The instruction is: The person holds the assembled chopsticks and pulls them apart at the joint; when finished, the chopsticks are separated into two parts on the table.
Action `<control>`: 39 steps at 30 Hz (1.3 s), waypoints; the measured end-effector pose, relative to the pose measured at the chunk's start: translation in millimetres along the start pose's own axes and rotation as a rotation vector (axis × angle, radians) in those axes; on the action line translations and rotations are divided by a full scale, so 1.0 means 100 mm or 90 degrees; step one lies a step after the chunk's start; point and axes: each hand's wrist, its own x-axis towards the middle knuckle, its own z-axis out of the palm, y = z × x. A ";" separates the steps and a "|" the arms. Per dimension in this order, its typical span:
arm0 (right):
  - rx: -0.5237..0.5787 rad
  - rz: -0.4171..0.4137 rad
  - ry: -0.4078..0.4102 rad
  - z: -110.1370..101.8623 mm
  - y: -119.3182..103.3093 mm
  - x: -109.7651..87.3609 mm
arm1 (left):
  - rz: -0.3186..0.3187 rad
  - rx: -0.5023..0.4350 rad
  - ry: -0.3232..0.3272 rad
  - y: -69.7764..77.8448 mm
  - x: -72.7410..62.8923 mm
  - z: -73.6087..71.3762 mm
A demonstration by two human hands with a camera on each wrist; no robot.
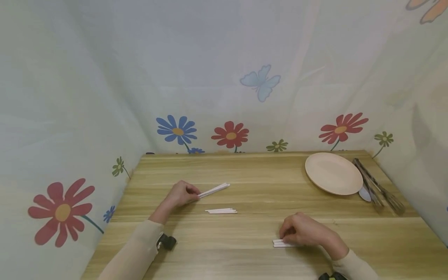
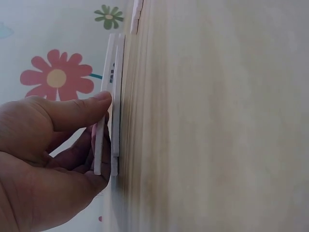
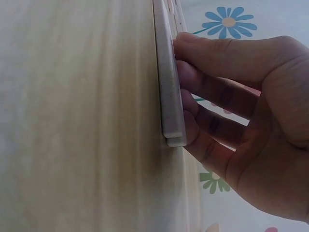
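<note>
the loose sticks (image 1: 222, 211) lay between my hands, their long axis running left to right. my left hand (image 1: 182, 193), the nearer, was just beyond their left end, fingers narrowed on the far sticks (image 1: 214, 189), which slanted away behind them. my right hand (image 1: 307, 230), well apart to their near right, pinched the near sticks (image 1: 279, 245), roughly parallel to them.

Before me: table (image 1: 217, 249), yellowish wood grain. At its far right I note a round plate (image 1: 334, 173), then a spoon (image 1: 364, 193) and other utensils (image 1: 383, 190) close beside it. Left of centre, white sticks (image 1: 222, 211) lie side by side, ends uneven. More sticks (image 1: 277, 243) lie nearer me, under my right hand (image 1: 304, 230).
</note>
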 end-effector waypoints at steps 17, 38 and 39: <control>-0.025 -0.016 0.039 -0.09 -0.02 0.12 | 0.024 -0.023 -0.014 0.15 -0.06 0.01; -0.016 -0.030 0.161 -0.18 -0.11 0.34 | 0.107 0.007 -0.029 0.65 -0.22 0.02; -0.010 -0.028 0.165 -0.19 -0.11 0.34 | 0.111 0.007 -0.030 0.67 -0.23 0.02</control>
